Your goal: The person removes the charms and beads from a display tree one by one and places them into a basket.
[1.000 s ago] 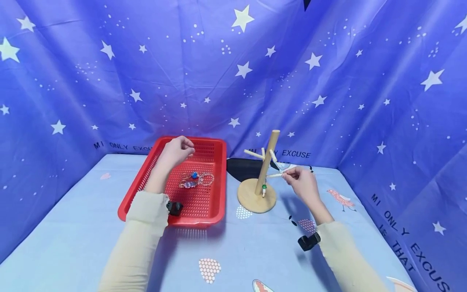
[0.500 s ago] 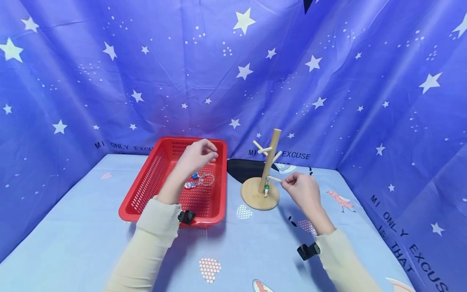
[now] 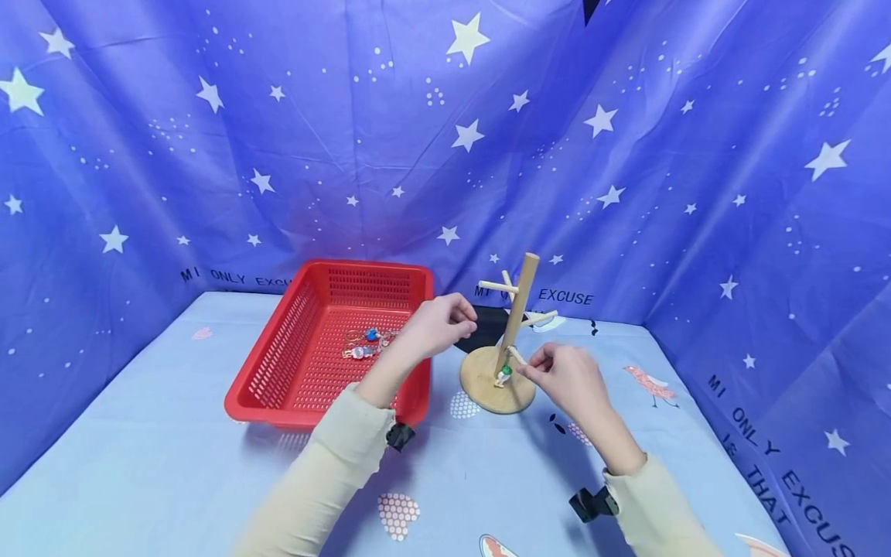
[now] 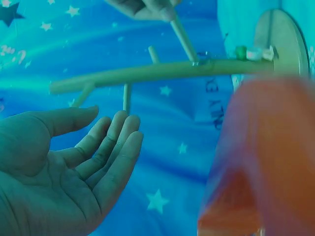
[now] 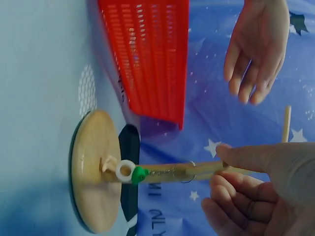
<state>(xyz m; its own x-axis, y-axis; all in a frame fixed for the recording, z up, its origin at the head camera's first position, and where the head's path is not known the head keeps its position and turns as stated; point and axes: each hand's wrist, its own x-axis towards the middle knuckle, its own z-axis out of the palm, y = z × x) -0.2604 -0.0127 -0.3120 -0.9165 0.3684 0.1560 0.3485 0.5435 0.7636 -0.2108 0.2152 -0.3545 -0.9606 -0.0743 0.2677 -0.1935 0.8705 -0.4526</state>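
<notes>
A wooden peg stand (image 3: 517,313) with a round base stands right of the red basket. My right hand (image 3: 571,379) pinches the end of its lowest peg (image 3: 516,354) between thumb and fingers. From that peg hangs a keychain (image 5: 140,174) with a green and white figure on a metal ring and chain. My left hand (image 4: 74,167) holds nothing; its fingers are loosely bent, beside the stand's upper pegs. In the head view it hovers between basket and stand.
The red perforated basket (image 3: 240,402) holds several trinkets, including a blue one (image 3: 372,334) and a pale figure keychain (image 3: 358,353). A blue star-printed curtain (image 3: 390,139) surrounds the light blue patterned tablecloth (image 3: 445,495).
My left hand has moved right, from above the basket to near the stand. The stand has turned, its pegs pointing differently, while my right hand kept its pinch and shifted slightly nearer.
</notes>
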